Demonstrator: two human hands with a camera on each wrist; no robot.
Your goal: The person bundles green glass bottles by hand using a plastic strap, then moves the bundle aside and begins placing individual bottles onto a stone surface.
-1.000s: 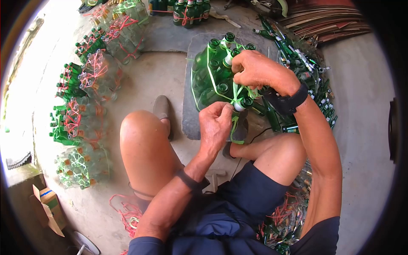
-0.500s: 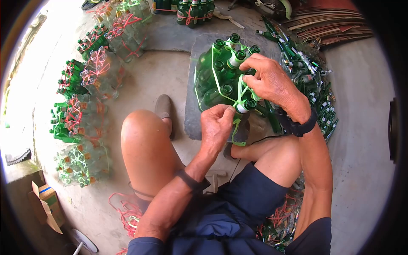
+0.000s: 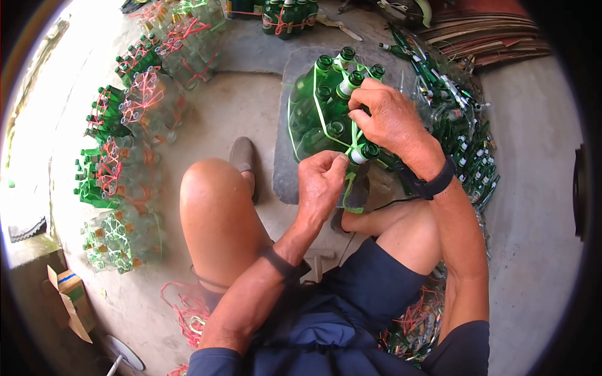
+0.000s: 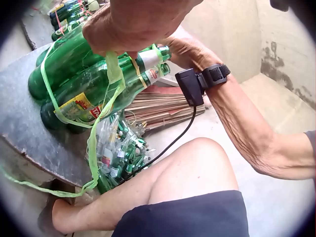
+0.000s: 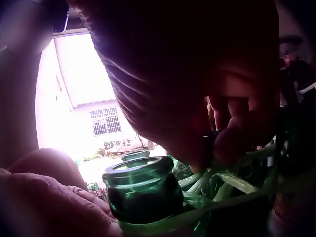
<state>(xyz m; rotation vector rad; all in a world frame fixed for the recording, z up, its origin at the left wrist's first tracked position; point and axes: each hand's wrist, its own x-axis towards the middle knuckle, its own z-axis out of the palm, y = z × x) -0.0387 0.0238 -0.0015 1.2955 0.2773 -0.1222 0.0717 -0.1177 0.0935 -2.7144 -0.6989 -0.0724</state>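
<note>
Pinching, with no gap, a flat light-green plastic strip (image 4: 114,69) in left hand (image 3: 321,182), just beside the white-necked green glass bottle (image 3: 358,156) by the near edge of the grey slab (image 3: 283,178), with right hand (image 3: 390,119) curled round strip farther from that edge.

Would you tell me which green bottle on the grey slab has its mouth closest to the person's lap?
The bottle with a white neck label, just right of the left hand; the other mouths all sit farther back.

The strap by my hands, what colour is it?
Light green; the left wrist view shows the strap best.
</note>
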